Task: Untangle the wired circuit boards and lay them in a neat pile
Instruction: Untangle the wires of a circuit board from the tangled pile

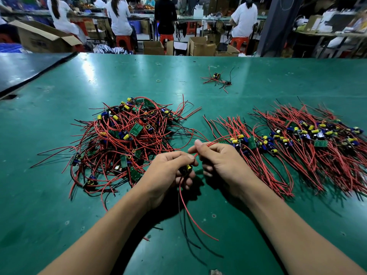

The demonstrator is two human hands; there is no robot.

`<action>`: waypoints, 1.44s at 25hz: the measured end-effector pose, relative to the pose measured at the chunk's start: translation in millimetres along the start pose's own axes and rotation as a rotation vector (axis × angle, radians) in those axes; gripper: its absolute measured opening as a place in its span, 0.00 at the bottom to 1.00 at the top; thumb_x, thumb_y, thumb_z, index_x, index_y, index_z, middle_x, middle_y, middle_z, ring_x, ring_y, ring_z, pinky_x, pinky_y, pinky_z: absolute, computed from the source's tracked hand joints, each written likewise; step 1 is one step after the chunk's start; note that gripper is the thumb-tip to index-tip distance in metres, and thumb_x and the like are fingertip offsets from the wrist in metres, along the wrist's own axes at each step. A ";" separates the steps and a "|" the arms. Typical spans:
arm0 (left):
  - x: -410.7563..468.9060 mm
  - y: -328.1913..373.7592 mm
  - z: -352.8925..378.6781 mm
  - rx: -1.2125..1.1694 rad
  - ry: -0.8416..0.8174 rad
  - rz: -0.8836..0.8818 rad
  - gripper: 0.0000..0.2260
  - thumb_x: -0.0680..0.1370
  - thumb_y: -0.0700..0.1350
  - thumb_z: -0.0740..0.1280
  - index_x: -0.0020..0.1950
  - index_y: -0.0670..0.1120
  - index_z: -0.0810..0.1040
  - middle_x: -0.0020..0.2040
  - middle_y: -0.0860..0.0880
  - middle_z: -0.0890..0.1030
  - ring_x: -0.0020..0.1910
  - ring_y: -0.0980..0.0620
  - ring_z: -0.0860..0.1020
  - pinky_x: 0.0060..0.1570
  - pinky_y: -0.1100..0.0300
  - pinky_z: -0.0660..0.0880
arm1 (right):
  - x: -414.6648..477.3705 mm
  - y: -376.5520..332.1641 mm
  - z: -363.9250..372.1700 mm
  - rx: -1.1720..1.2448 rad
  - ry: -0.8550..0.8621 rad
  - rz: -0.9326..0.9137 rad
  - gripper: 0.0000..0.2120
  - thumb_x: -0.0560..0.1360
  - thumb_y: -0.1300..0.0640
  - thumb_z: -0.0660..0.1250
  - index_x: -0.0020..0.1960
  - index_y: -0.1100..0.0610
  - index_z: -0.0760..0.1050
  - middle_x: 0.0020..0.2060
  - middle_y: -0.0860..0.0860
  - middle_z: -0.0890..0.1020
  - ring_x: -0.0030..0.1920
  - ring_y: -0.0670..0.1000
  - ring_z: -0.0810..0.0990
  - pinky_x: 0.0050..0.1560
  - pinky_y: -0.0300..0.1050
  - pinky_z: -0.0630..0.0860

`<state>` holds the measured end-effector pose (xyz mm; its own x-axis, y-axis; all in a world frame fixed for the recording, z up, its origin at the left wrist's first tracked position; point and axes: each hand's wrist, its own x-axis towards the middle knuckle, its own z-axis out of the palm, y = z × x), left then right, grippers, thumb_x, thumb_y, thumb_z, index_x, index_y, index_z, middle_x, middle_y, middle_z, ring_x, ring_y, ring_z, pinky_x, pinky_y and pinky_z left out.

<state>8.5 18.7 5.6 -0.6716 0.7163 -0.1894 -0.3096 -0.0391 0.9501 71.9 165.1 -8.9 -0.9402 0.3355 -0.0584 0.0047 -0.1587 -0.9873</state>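
Wire tails, red and black (190, 221), are left hanging toward the near edge of the green table mat (59, 215) from one small circuit board with a yellow capacitor (186, 168). The board is gripped in the curled fingers of the left hand (168, 173). One thin red lead (216, 141) is pinched between thumb and forefinger of the right hand (220, 161), probably so it can be drawn straight before the board is laid down. One tangled heap of wired boards (127, 139) is kept to the left. To the right lies one combed pile (297, 147), seemingly in two overlapping rows; its boards cannot be counted. Farther off, one small stray cluster (217, 79) and one rubber band (158, 80) are seen.
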 end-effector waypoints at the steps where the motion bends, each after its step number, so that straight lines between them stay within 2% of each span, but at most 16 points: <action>1: 0.1 0.8 -0.1 0.016 -0.015 -0.001 0.08 0.78 0.40 0.66 0.40 0.41 0.80 0.29 0.43 0.76 0.24 0.49 0.72 0.25 0.63 0.72 | 1.5 -1.4 -3.5 0.014 0.029 -0.021 0.17 0.72 0.43 0.72 0.43 0.58 0.85 0.26 0.50 0.68 0.23 0.45 0.64 0.24 0.38 0.59; 8: -3.8 7.0 -0.5 0.039 -0.083 -0.047 0.10 0.78 0.39 0.65 0.37 0.43 0.79 0.27 0.45 0.75 0.22 0.51 0.71 0.22 0.64 0.70 | 6.2 -14.9 -13.9 0.171 0.350 -0.145 0.17 0.70 0.44 0.71 0.34 0.58 0.83 0.25 0.47 0.70 0.20 0.43 0.63 0.20 0.34 0.59; 11: -5.0 7.8 -0.8 0.021 -0.097 -0.052 0.10 0.78 0.39 0.65 0.37 0.43 0.80 0.27 0.45 0.74 0.22 0.51 0.71 0.22 0.64 0.70 | 5.1 -21.5 -12.1 0.254 0.377 -0.122 0.23 0.75 0.41 0.65 0.29 0.56 0.79 0.24 0.47 0.67 0.18 0.43 0.60 0.19 0.34 0.57; 13: -5.4 8.4 -1.2 0.018 -0.106 -0.051 0.10 0.78 0.39 0.65 0.38 0.42 0.80 0.27 0.45 0.74 0.22 0.52 0.71 0.22 0.64 0.70 | 4.1 -25.2 -12.8 0.321 0.339 -0.029 0.29 0.80 0.40 0.61 0.25 0.54 0.75 0.22 0.48 0.64 0.18 0.43 0.57 0.19 0.35 0.56; 15: -6.2 8.8 -1.3 0.044 -0.126 -0.053 0.09 0.78 0.39 0.66 0.38 0.42 0.80 0.27 0.45 0.74 0.22 0.52 0.71 0.23 0.64 0.70 | 2.5 -29.7 -16.9 0.414 0.232 0.074 0.29 0.81 0.43 0.60 0.25 0.54 0.70 0.23 0.48 0.62 0.19 0.44 0.54 0.21 0.37 0.54; 19: -7.1 9.3 -0.6 0.094 -0.151 -0.053 0.09 0.77 0.40 0.66 0.37 0.43 0.80 0.27 0.45 0.74 0.23 0.52 0.71 0.25 0.64 0.70 | -1.1 -35.7 -23.5 0.551 0.028 0.178 0.23 0.76 0.51 0.63 0.24 0.55 0.64 0.23 0.48 0.59 0.21 0.47 0.53 0.27 0.41 0.49; 24: -5.9 8.3 -1.3 0.105 -0.137 -0.056 0.10 0.76 0.39 0.66 0.36 0.42 0.80 0.26 0.45 0.73 0.23 0.52 0.70 0.25 0.63 0.69 | -2.0 -31.5 -24.8 0.490 -0.020 0.276 0.24 0.74 0.52 0.65 0.22 0.55 0.64 0.21 0.48 0.60 0.18 0.46 0.54 0.25 0.41 0.49; 27: -5.1 7.0 -1.2 0.077 -0.103 -0.051 0.10 0.77 0.39 0.66 0.36 0.42 0.81 0.27 0.45 0.74 0.23 0.51 0.71 0.24 0.63 0.70 | -0.9 -28.7 -23.1 0.435 0.143 0.260 0.24 0.74 0.41 0.67 0.26 0.55 0.74 0.22 0.46 0.64 0.18 0.43 0.57 0.22 0.36 0.54; 29: -4.2 6.4 -0.3 0.019 -0.067 -0.042 0.10 0.77 0.39 0.66 0.36 0.42 0.81 0.28 0.44 0.75 0.23 0.50 0.72 0.24 0.63 0.72 | -0.7 -28.8 -23.1 0.436 0.213 0.224 0.25 0.69 0.33 0.67 0.35 0.56 0.81 0.25 0.46 0.67 0.20 0.42 0.59 0.21 0.34 0.58; 31: -4.0 6.1 0.2 -0.031 -0.040 -0.041 0.08 0.77 0.40 0.67 0.39 0.42 0.81 0.30 0.43 0.77 0.25 0.49 0.75 0.26 0.62 0.74 | -1.2 -29.2 -22.6 0.403 0.206 0.199 0.31 0.66 0.28 0.65 0.45 0.58 0.82 0.28 0.47 0.67 0.22 0.43 0.60 0.21 0.35 0.60; 33: -4.6 6.9 0.5 -0.080 -0.032 -0.041 0.07 0.77 0.40 0.66 0.42 0.41 0.81 0.33 0.41 0.80 0.27 0.47 0.78 0.29 0.60 0.77 | -1.1 -28.8 -21.6 0.356 0.188 0.187 0.35 0.66 0.26 0.63 0.51 0.58 0.80 0.29 0.47 0.68 0.23 0.44 0.61 0.21 0.36 0.61; 36: -6.1 11.1 -0.1 -0.176 -0.022 -0.031 0.05 0.76 0.41 0.66 0.45 0.40 0.80 0.37 0.40 0.82 0.32 0.46 0.81 0.32 0.58 0.79 | -1.1 -25.5 -19.5 0.273 0.182 0.188 0.32 0.72 0.30 0.60 0.53 0.59 0.79 0.30 0.48 0.71 0.24 0.45 0.63 0.23 0.38 0.63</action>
<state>9.1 13.8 17.3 -0.6451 0.7344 -0.2107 -0.4447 -0.1367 0.8852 79.5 186.9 13.5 -0.8557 0.4324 -0.2844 0.0576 -0.4666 -0.8826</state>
